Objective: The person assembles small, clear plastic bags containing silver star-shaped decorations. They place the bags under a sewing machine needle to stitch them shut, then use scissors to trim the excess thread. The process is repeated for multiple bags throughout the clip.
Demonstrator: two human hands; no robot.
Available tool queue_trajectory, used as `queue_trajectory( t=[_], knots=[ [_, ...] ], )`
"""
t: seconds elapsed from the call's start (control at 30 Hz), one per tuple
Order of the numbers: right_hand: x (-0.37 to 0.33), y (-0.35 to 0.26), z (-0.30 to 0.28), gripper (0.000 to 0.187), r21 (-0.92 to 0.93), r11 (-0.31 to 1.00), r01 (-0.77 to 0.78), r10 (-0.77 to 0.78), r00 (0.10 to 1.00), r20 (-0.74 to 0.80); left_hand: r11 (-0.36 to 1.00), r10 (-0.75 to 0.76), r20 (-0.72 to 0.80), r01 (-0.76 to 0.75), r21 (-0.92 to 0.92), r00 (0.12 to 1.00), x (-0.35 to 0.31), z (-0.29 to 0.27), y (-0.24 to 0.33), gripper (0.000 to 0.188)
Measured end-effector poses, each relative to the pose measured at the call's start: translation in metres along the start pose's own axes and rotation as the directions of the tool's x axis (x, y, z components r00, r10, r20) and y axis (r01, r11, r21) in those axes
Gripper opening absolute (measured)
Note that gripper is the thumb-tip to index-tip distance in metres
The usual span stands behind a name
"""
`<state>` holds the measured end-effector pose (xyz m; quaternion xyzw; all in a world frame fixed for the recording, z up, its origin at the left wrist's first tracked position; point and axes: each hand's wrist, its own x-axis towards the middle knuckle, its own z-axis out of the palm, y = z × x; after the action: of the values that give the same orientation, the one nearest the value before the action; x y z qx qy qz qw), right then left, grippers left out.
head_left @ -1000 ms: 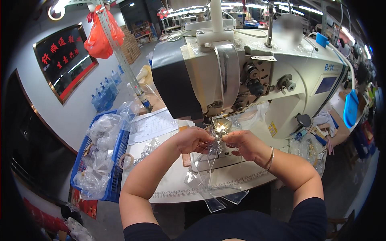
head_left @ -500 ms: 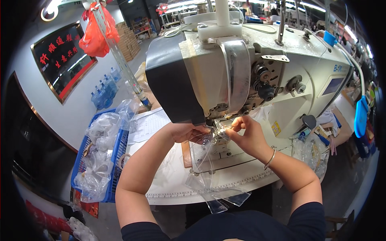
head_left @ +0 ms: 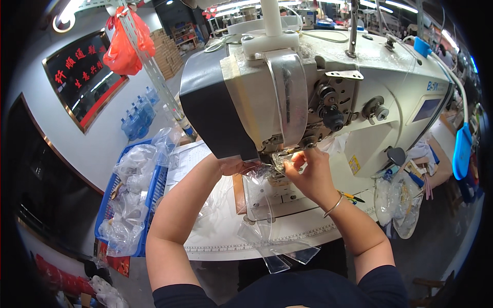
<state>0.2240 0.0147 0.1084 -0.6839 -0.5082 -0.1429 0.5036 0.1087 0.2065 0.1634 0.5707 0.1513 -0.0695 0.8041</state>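
The white sewing machine (head_left: 246, 92) stands before me with its presser foot (head_left: 279, 161) between my two hands. My left hand (head_left: 237, 165) is left of the foot, partly hidden under the dark machine head. Its fingers are bent against clear plastic strips (head_left: 261, 208), which hang over the table's front edge. To the right of the foot, my right hand (head_left: 310, 172) has thumb and fingers drawn together close to the needle. Whatever is between those fingertips is too small and shiny to make out.
A blue basket (head_left: 154, 192) full of clear plastic pieces stands at the left. Paper sheets (head_left: 186, 158) lie behind my left forearm. A yellow pen (head_left: 354, 197) rests beside my right wrist. Plastic bags (head_left: 395, 197) and cloth crowd the right side.
My right hand has moved a little left and up, closer to the presser foot. My left hand has slipped further under the machine head. The pen beside my right wrist has come into sight.
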Motion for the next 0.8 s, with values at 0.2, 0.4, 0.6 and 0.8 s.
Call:
queue_trajectory(
  t=[0.2,0.4,0.6,0.8],
  knots=[
    [-0.002,0.004,0.005,0.021,0.092,0.992,-0.086,0.085,0.996,0.021,0.993,0.107,-0.166,-0.097,0.068,0.98,-0.002,0.01,-0.002,0.03],
    [-0.003,0.006,0.005,0.017,0.181,0.964,-0.194,0.185,0.981,0.065,0.99,0.134,-0.162,-0.126,0.058,0.978,0.004,0.004,0.0,0.029],
    [-0.001,0.008,0.004,0.019,0.212,0.955,-0.208,0.198,0.978,0.066,0.99,0.141,-0.154,-0.135,0.051,0.978,0.011,0.001,-0.003,0.029],
    [0.0,0.012,0.006,0.019,0.16,0.973,-0.165,0.159,0.986,0.052,0.99,0.141,-0.159,-0.135,0.049,0.977,0.011,-0.001,-0.001,0.028]
  ],
)
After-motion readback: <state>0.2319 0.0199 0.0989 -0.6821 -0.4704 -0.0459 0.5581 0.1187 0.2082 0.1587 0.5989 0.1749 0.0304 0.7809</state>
